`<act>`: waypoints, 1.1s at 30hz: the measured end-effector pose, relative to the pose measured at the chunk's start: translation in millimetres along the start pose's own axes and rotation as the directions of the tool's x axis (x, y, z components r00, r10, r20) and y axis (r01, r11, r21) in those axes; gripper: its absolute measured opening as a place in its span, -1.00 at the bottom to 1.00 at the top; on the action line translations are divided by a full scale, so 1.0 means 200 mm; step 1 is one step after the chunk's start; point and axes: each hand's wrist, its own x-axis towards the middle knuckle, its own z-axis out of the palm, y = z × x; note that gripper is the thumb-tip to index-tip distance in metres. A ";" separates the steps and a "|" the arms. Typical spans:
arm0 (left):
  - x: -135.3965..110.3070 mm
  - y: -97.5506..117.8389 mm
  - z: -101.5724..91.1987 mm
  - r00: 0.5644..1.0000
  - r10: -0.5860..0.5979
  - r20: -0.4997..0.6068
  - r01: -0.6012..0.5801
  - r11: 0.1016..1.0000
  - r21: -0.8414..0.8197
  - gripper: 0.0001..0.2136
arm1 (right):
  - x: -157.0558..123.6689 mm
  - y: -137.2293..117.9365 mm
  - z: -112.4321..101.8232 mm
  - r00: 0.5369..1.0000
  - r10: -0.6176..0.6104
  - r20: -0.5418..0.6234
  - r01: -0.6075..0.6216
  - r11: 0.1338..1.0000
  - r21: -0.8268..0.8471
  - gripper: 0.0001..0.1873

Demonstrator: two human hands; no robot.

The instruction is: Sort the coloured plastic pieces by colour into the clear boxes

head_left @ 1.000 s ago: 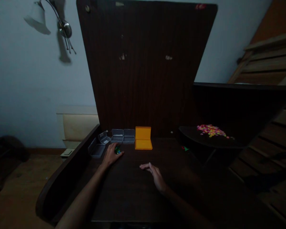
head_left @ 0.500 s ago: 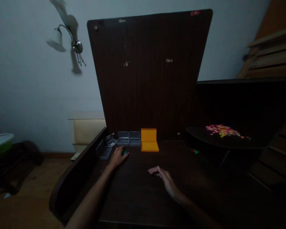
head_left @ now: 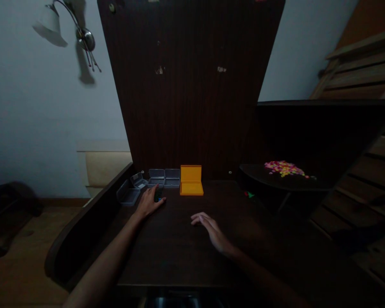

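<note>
My left hand point(head_left: 148, 203) rests on the dark desk at the left, thumb and fingers apart. Between them lies a small dark green piece or cluster with a spot of blue point(head_left: 158, 196), too dim to name. Just beyond are several clear plastic boxes point(head_left: 130, 197) with their lids up. A yellow box point(head_left: 191, 189), also with its lid raised, stands right of them, touched by neither hand. My right hand point(head_left: 211, 229) is over the middle of the desk, its fingers stretched and nothing seen in them.
Many small pink, yellow and red pieces point(head_left: 285, 168) are heaped on a corner shelf point(head_left: 259, 179) at the right. Small red and green bits point(head_left: 249, 194) lie below it. A tall dark panel point(head_left: 192, 107) backs the desk, and a raised side board point(head_left: 90, 226) bounds its left.
The view has tilted down and turned slightly right. My left fingers have straightened a little beside the green piece. My right fingers have spread slightly; the boxes stay put.
</note>
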 end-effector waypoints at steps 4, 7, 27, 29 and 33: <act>-0.08 0.14 0.01 0.970 0.239 -0.045 -0.241 0.970 -0.043 -0.55 | 0.05 0.01 -0.12 0.999 -0.043 -0.016 0.040 0.984 -0.171 -0.50; -0.16 0.28 0.05 0.911 0.403 0.084 -0.390 0.910 -0.138 -0.65 | 0.07 0.03 -0.21 0.999 -0.047 -0.009 0.041 0.941 -0.335 -0.60; -0.25 0.40 0.09 0.855 0.373 0.359 -0.319 0.926 -0.204 -0.49 | 0.02 0.13 -0.28 0.979 0.014 0.205 0.126 0.745 -0.655 -0.49; -0.27 0.40 0.09 0.855 0.379 0.355 -0.323 0.923 -0.209 -0.50 | 0.02 0.14 -0.28 0.977 0.007 0.211 0.135 0.749 -0.648 -0.49; -0.30 0.40 0.07 0.852 0.389 0.350 -0.332 0.919 -0.213 -0.50 | 0.01 0.14 -0.27 0.979 0.016 0.205 0.124 0.753 -0.647 -0.48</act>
